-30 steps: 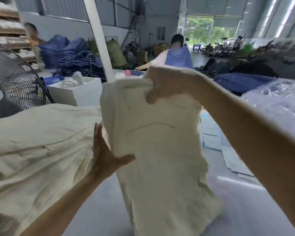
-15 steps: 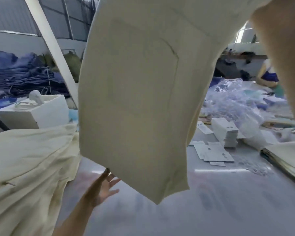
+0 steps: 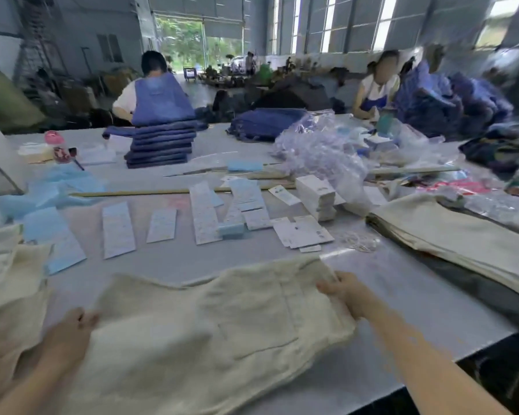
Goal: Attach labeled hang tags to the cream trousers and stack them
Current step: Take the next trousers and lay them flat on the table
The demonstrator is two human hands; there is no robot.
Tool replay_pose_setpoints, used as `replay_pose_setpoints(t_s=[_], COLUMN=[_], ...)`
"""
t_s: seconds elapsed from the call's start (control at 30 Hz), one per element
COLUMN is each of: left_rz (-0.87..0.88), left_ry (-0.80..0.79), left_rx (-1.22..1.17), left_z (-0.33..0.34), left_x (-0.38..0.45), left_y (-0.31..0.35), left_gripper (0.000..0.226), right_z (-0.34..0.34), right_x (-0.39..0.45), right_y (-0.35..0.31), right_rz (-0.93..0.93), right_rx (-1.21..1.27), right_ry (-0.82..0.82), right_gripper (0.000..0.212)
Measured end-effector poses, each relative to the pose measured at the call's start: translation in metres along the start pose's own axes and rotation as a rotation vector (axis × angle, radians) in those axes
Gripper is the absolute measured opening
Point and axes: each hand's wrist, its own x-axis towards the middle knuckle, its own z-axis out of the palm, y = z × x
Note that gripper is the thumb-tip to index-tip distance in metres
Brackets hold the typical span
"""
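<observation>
A pair of cream trousers (image 3: 210, 322) lies flat on the grey table (image 3: 402, 298) right in front of me, back pocket up. My right hand (image 3: 346, 292) grips its right end, fingers curled over the edge. My left hand (image 3: 68, 333) holds the cloth at the left end, its fingers partly hidden in the fabric. A heap of cream trousers (image 3: 9, 283) sits at the left, and a flat stack of cream trousers (image 3: 450, 235) lies at the right. White hang tags (image 3: 303, 233) and a tall tag stack (image 3: 316, 197) lie beyond the trousers.
Label strips (image 3: 117, 229) and blue sheets (image 3: 54, 238) are spread across the middle of the table, with long sticks (image 3: 150, 192) behind. A folded denim stack (image 3: 162, 145), clear plastic bags (image 3: 321, 151) and a pink bottle (image 3: 57, 146) stand further back. Two people work at the far side.
The trousers, held high in my right hand before, have come down flat onto the table. My left hand, open before, now holds the left end. The view turned right.
</observation>
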Motion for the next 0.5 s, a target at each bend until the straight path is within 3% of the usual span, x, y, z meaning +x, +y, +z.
replay_pose_setpoints(t_s=[0.07,0.13,0.23,0.3,0.4,0.43,0.5], left_rz=[-0.018,-0.010,-0.006,0.169,0.379,0.449,0.618], left_ry=[-0.016,-0.030,0.045,0.112,-0.119,-0.210,-0.344], left_rx=[0.098,0.178,0.248,0.237,0.267,0.326,0.398], left_z=[0.022,0.029,0.037,0.047,0.085,0.104,0.134], left_x=[-0.005,-0.001,-0.016,-0.050,-0.104,-0.118,-0.138], left_y=[-0.012,-0.020,0.004,0.056,0.149,0.172,0.200], left_gripper=[0.016,0.043,0.065,0.073,0.113,0.125,0.119], right_z=[0.003,-0.003,-0.011,-0.016,-0.018,-0.019,-0.015], right_x=[0.006,0.015,0.026,0.031,0.036,0.040,0.047], right_y=[0.030,0.038,0.035,0.034,0.020,0.015,0.005], right_rz=[0.018,-0.016,-0.065,0.003,0.174,0.170,-0.008], right_rx=[-0.211,-0.308,-0.544,-0.546,-0.371,-0.328,-0.252], right_ry=[0.120,0.156,0.086,-0.024,-0.158,-0.201,-0.284], right_gripper=[0.011,0.029,0.039,0.028,0.048,0.048,0.036])
